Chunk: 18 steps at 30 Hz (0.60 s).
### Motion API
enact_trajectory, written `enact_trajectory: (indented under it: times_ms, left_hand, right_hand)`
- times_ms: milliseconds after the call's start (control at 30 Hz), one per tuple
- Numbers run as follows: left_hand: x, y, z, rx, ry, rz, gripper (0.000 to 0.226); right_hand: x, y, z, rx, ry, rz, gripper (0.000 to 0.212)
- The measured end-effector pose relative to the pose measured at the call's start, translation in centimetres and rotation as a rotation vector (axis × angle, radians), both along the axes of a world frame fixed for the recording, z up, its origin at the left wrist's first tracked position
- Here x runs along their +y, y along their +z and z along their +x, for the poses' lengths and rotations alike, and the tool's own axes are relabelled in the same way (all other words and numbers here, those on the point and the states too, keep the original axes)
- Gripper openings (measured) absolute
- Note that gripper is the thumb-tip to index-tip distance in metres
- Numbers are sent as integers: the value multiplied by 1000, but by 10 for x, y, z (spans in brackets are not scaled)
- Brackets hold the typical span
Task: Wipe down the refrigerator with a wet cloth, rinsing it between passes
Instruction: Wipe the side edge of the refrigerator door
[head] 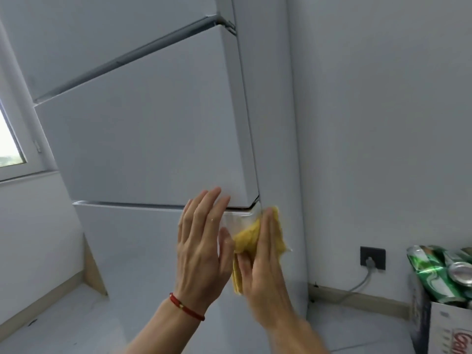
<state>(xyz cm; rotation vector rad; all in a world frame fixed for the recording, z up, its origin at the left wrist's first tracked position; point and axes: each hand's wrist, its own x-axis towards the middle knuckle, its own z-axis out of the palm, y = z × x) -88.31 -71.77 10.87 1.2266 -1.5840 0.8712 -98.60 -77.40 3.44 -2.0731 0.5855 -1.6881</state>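
The tall white three-door refrigerator [143, 139] is filling our view, and down at its lower right corner the crumpled yellow cloth [249, 237] is lying flat against the side panel, just below the seam between the middle door and the bottom drawer. We are pressing it there under our right hand [263, 259], palm flat rather than gripping. Our left hand [201, 241], a red cord bracelet [186, 306] circling its wrist, is hovering just beside it, fingers spread, grasping nothing.
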Motion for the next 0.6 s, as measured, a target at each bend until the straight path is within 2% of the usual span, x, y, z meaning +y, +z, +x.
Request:
enact_trajectory:
  times_ms: [100, 200, 333, 467, 533, 600]
  left_hand:
    - [1, 13, 0, 33, -68, -6, 49]
    - [-4, 6, 2, 12, -108, -20, 54]
    - [-7, -20, 3, -108, -113, 18, 53]
    - [-6, -38, 7, -269, -32, 39, 54]
    - [-7, -49, 10, -350, 10, 43, 62]
    - [-7, -61, 15, -434, 52, 54, 73]
  right_hand:
    - [-11, 86, 8, -53, -44, -61, 76]
    - [-19, 93, 13, -64, -61, -91, 73]
    - [-10, 0, 12, -91, 19, 11, 78]
    - [11, -128, 9, -41, -44, 241, 77]
    - [20, -176, 9, -2, -68, 406, 89]
    - [22, -197, 8, -2, -71, 468, 100]
